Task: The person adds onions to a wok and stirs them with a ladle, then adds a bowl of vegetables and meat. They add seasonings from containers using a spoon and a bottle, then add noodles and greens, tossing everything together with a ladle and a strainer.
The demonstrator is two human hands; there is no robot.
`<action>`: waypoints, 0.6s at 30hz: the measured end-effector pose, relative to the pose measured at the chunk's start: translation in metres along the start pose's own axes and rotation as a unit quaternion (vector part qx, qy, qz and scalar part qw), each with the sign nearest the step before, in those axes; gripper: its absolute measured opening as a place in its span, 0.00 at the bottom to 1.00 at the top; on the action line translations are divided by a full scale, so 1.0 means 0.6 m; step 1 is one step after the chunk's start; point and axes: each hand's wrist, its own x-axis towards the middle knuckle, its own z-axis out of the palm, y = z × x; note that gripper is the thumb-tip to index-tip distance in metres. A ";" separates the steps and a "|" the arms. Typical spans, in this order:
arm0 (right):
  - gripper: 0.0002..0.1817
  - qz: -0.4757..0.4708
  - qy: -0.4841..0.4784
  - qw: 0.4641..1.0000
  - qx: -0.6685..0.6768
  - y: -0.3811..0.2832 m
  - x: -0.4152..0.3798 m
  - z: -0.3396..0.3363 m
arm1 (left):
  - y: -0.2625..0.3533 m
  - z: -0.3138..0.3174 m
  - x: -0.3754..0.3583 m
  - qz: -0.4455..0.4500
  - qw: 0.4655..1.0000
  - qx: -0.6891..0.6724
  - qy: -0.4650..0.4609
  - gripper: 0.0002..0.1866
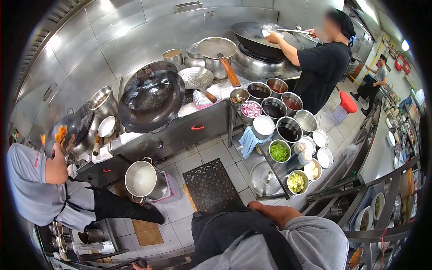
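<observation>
At the bottom edge, my left hand (143,267) shows only in part, its fingers closed at a dark, round-ended piece (141,263); what that belongs to is out of frame. My right forearm bends in front of me, and my right hand (255,205) is by the dark apron (220,229) at my waist, its fingers hidden. Ahead of me on the floor lies a black perforated mat (211,185). A large dark wok (152,101) rests tilted on the stove, beside a perforated strainer (195,78) with a wooden handle.
On the left, a co-worker (45,189) faces a flaming wok. Another co-worker (326,58) handles a ladle over a large wok (256,36). A large pot (141,178) stands low at left. Containers of chopped greens (279,152), onion (251,109) and sauces crowd the right-hand stand.
</observation>
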 end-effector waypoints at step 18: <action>0.15 -0.183 0.098 0.976 -0.070 0.040 0.019 0.033 | 0.007 0.004 -0.018 0.040 0.998 -0.006 0.038 0.39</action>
